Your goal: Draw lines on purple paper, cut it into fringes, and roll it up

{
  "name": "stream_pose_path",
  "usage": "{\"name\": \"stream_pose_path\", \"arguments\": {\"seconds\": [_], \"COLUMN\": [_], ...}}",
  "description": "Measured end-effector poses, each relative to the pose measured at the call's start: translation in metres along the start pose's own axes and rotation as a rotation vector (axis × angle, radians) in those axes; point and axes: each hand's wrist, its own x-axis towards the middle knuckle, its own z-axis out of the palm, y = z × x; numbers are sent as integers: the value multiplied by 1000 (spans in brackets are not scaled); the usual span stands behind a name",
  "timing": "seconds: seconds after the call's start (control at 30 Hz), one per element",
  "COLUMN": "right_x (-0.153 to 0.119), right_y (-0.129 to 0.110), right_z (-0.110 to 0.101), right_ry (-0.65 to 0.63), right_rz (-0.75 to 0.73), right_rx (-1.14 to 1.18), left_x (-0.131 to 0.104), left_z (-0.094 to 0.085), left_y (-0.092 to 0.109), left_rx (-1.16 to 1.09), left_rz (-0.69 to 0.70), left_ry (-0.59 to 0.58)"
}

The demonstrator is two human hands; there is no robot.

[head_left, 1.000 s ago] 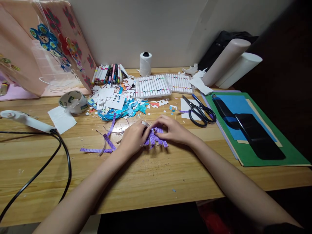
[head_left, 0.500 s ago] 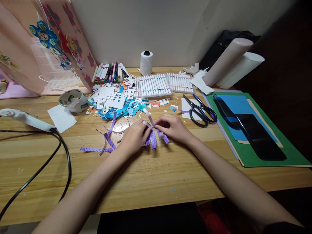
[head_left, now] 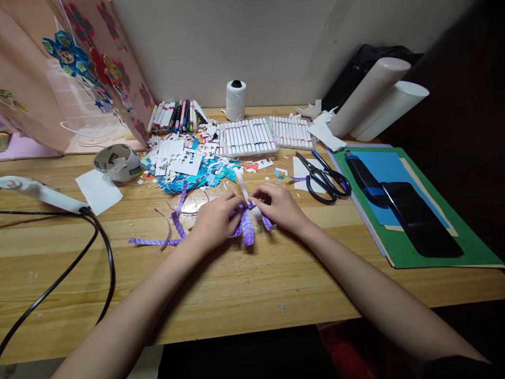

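Observation:
Between my hands is a bunch of curled purple paper strips [head_left: 248,231], white on the back, meeting at a middle point. My left hand [head_left: 219,220] pinches the bunch from the left, its fingertips partly hidden behind the paper. From the right, my right hand [head_left: 278,206] grips it with thumb and forefinger close to the middle. One strip [head_left: 240,181] stands up, white side showing, above the fingers. Loose purple strips [head_left: 155,242] lie on the table left of my left hand.
Paper scraps [head_left: 177,163] are heaped behind my hands, beside marker sets [head_left: 250,138] and a thread spool [head_left: 235,100]. A tape roll [head_left: 136,167] and a white glue gun [head_left: 43,195] with black cable lie left. Scissors [head_left: 321,179] and green sheets [head_left: 414,247] lie right.
My fingers have shifted slightly at the middle of the paper bunch. The upright strip leans a little differently, and the right-hand strips have turned. Everything else stays in place.

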Motion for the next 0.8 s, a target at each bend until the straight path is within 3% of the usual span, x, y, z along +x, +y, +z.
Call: {"name": "stream_pose_path", "arguments": {"seconds": [0.17, 0.37, 0.6, 0.8], "right_x": [0, -1, -4, -4], "right_y": [1, 1, 6, 3], "right_z": [-8, -19, -14, -2], "right_ry": [-24, -174, -141, -12], "right_rz": [51, -77, -169, -34], "right_rx": [83, 37, 27, 76], "left_x": [-1, -1, -2, -2], "left_z": [-2, -2, -3, -3], "left_y": [-1, -1, -3, -4], "left_rx": [50, 62, 31, 67], "left_rz": [29, 45, 46, 84], "left_ry": [0, -5, -2, -18]}}
